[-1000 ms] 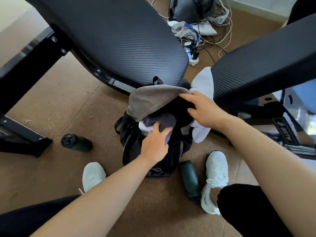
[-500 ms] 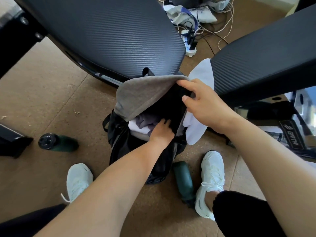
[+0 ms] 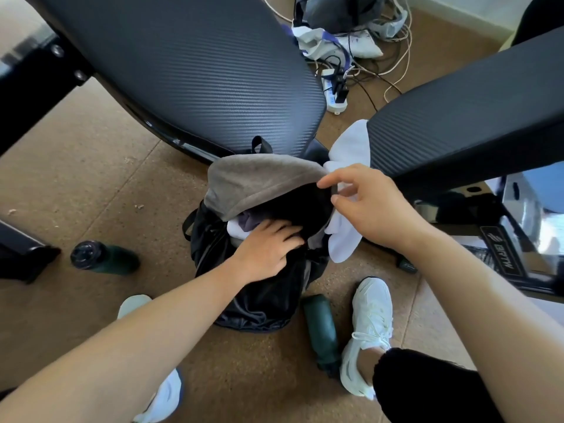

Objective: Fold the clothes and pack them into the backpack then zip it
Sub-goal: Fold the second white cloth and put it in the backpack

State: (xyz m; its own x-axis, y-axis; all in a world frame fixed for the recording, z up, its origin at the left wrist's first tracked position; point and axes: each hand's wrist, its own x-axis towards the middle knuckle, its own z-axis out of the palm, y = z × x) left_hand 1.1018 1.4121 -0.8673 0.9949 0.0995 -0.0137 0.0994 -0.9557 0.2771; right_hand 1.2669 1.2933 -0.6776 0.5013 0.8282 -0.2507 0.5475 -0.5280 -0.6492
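Head view looks straight down at our black nylon backpack (image 3: 259,288), standing upright on the brown cork-like floor (image 3: 91,178) at the centre of the picture, between our two white sneakers.

Our left hand (image 3: 268,248) reaches in from seven o'clock and lies on the packed clothes, fingers spread and fairly straight, pressing a white and purple folded garment (image 3: 241,225) down into the mouth of the bag. We judge this is to make room and keep the pile from springing back up.

Our right hand (image 3: 369,209) comes in from four o'clock. Its thumb and forefinger pinch the edge of a grey-brown fleece garment (image 3: 259,181) that drapes over the rim of the bag at twelve o'clock, beside a white cloth (image 3: 345,239) hanging out at three o'clock. Holding that edge up keeps the opening wide for the pressing hand.

Both draped pieces are only partly inside, so packing looks unfinished and the zip not yet closed. We cannot see the zipper.

Two dark green bottles lie on the floor: one (image 3: 105,259) at nine o'clock, another (image 3: 322,331) at five o'clock. Black ribbed padded benches (image 3: 198,71) loom at eleven and two o'clock.
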